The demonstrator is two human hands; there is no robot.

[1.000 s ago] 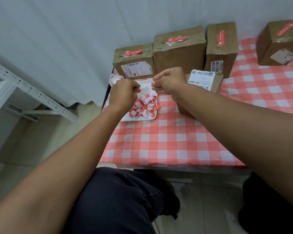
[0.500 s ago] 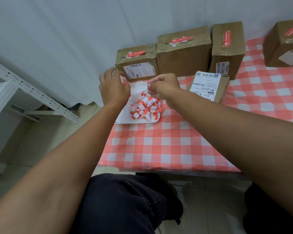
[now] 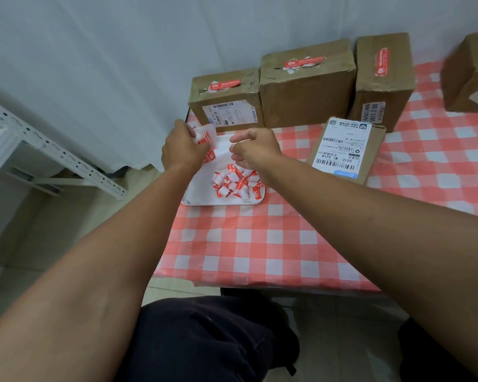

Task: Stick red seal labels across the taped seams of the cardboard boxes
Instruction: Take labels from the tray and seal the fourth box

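Observation:
My left hand (image 3: 181, 150) grips a small roll of red-and-white seal labels (image 3: 200, 135), and a red label (image 3: 210, 155) hangs off it. My right hand (image 3: 253, 150) is just to the right, thumb and fingers curled in a pinch at the white end of the strip. Both hands hover over a white tray (image 3: 199, 194) holding several loose curled labels (image 3: 235, 183). Three cardboard boxes (image 3: 307, 97) stand along the wall, each with a red seal (image 3: 304, 62) on top. A flat box (image 3: 370, 161) with a shipping label lies right of my right hand.
A fourth sealed box (image 3: 469, 78) sits at the far right. The table has a red-checked cloth (image 3: 260, 244); its left edge drops to the floor beside a white metal shelf frame (image 3: 53, 150). A white curtain hangs behind. My dark-trousered knees are under the front edge.
My hands have drawn slightly apart over the tray. The left hand has turned, so the label roll now shows. The view has shifted a little left.

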